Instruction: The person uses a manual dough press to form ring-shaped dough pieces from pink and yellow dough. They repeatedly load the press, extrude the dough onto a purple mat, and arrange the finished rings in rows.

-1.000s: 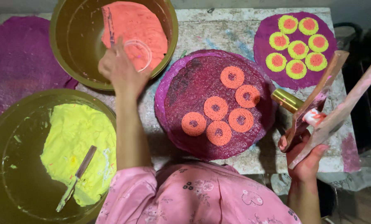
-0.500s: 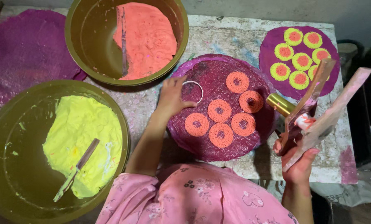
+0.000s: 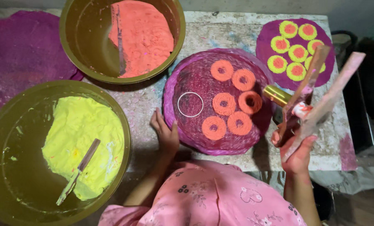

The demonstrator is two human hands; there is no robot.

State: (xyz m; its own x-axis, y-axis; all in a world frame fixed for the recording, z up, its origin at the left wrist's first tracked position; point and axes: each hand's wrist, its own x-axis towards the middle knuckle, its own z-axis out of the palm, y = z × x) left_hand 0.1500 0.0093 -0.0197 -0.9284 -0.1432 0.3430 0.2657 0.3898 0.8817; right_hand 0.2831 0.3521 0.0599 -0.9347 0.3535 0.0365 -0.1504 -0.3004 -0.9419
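The left hand (image 3: 165, 133) is observed laid flat on the desk (image 3: 220, 31), fingers spread and nothing gripped, its fingertips touching the near-left rim of the purple disc (image 3: 195, 134). On that disc, just beyond the fingertips, a thin white ring (image 3: 190, 104) is seen lying empty. To the right of the ring, six orange ring shapes (image 3: 224, 103) are set on the same disc, some touching one another.

The right hand (image 3: 296, 147) is raised at the desk's near-right edge and is closed around two flat pink-stained sticks (image 3: 326, 100), which slant up and away from it. A brass tube (image 3: 276, 95) is held in the same grip, pointing towards the disc.

Beyond the right hand, a second purple disc (image 3: 265, 50) carrying yellow-rimmed orange shapes is noted. To the left of the left hand, a bowl of yellow paste (image 3: 80, 138) with a scraper is recorded; further away from it, a bowl of orange paste (image 3: 145, 35).
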